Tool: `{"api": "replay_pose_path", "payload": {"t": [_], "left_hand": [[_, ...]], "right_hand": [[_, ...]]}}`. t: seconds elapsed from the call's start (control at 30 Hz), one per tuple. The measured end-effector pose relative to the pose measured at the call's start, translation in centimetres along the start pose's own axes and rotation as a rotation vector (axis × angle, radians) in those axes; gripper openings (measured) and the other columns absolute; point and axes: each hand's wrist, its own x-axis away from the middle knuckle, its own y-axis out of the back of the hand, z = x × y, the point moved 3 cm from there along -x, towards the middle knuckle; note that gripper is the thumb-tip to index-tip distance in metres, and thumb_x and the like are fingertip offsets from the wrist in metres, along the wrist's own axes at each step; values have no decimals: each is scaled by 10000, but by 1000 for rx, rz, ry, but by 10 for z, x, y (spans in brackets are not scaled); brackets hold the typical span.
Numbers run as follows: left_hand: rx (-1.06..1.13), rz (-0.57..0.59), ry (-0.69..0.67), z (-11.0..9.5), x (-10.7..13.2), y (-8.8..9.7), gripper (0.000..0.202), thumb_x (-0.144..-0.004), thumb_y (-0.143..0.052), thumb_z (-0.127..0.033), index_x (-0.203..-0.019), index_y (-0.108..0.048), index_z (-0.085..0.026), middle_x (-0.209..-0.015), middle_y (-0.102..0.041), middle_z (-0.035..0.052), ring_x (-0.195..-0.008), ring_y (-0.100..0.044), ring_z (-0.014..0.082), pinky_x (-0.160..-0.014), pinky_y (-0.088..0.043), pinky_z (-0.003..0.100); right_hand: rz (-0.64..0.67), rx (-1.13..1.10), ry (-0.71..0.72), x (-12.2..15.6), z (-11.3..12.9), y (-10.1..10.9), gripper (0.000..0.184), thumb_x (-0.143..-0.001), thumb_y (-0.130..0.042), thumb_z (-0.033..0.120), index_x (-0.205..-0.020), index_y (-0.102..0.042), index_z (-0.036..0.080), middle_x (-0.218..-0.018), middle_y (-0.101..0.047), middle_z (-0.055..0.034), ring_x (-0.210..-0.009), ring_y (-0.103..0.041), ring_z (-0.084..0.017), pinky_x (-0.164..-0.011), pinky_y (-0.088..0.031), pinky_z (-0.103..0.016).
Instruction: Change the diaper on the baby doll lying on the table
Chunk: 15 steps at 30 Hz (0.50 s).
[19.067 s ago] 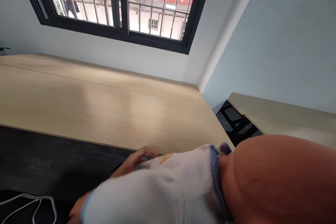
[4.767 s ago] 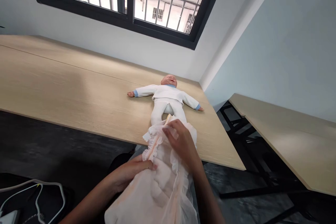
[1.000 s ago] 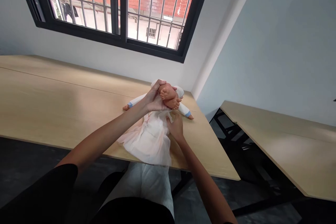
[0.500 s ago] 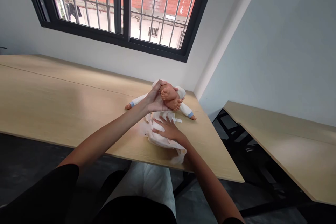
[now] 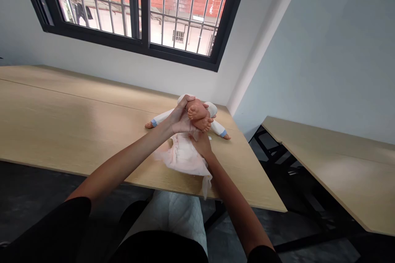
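Note:
A baby doll point(image 5: 197, 111) in a white top with blue cuffs lies on its back on the table, arms spread. My left hand point(image 5: 181, 120) is wrapped round the doll's legs and holds both bare feet up together, soles towards me. Below the feet a white diaper point(image 5: 187, 154) lies spread out, one thin corner hanging over the table's front edge. At the diaper's upper right is my right hand point(image 5: 202, 144), touching it and reaching beneath the raised feet. Its fingertips are hidden there.
The wooden table point(image 5: 77, 119) runs along the wall under a barred window point(image 5: 143, 43). To the right, across a gap, stands a second wooden table point(image 5: 327, 164) with dark legs. My lap is close below the front edge.
My right hand has moved from lying spread on the diaper up to under the doll's feet. The diaper has shifted slightly left and lies flatter. My left hand keeps the legs raised.

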Motion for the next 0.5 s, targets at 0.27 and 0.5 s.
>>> {"api": "replay_pose_path", "payload": {"t": [0.27, 0.5], "left_hand": [[-25, -10, -16, -1, 2, 5, 344, -854, -512, -463, -995, -599, -161, -988, -691, 156, -883, -674, 297, -814, -474, 435], [23, 35, 33, 0, 1, 9, 328, -850, -526, -452, -985, -603, -164, -1022, -682, 161, -951, -660, 311, -788, -494, 442]], "right_hand": [[28, -79, -47, 1, -5, -12, 677, -853, -656, 361, -1416, -394, 93, -1412, -457, -200, -1343, -422, -291, -1123, -359, -418], [285, -59, 21, 5, -5, -21, 429, -936, -589, 340, -1311, -590, 131, -1453, -485, -145, -1402, -369, -293, -1189, -162, -477]]}}
